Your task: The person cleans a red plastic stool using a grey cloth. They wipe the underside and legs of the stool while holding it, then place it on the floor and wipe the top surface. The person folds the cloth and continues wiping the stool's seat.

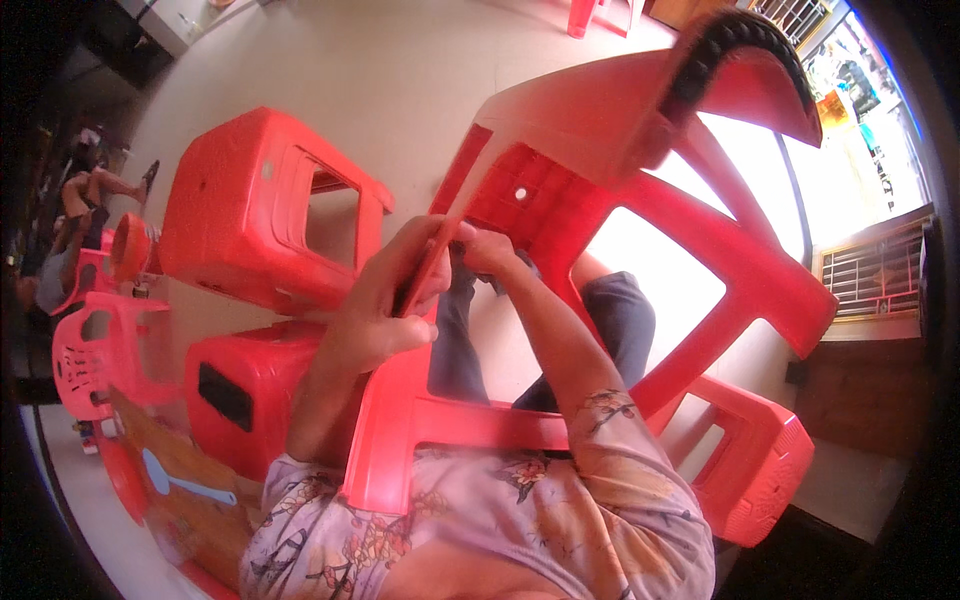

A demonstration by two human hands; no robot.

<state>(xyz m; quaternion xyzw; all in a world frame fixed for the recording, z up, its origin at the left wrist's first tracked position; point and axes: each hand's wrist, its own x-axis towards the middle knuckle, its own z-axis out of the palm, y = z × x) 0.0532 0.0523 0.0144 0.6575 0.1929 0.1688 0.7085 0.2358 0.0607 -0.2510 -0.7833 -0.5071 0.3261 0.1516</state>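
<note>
A large red plastic stool (491,426) lies tilted across the lap, its open frame and legs spread around the knees. My left hand (416,292) grips an edge of the stool, with the thumb on the near side. Just right of it, my right hand (484,251) is curled against the same edge inside the frame; whether it holds something is hidden. A round hole shows in the red plastic beyond the hands. At the upper right, a black ridged band (739,41) follows a curved red rim.
Two red stools, one (225,202) above the other (259,375), lie at left. Another red stool (757,457) is at lower right. A pink plastic chair (75,367) and a wooden surface with a light-blue utensil (187,484) stand farther left. A seated person (82,202) is at far left.
</note>
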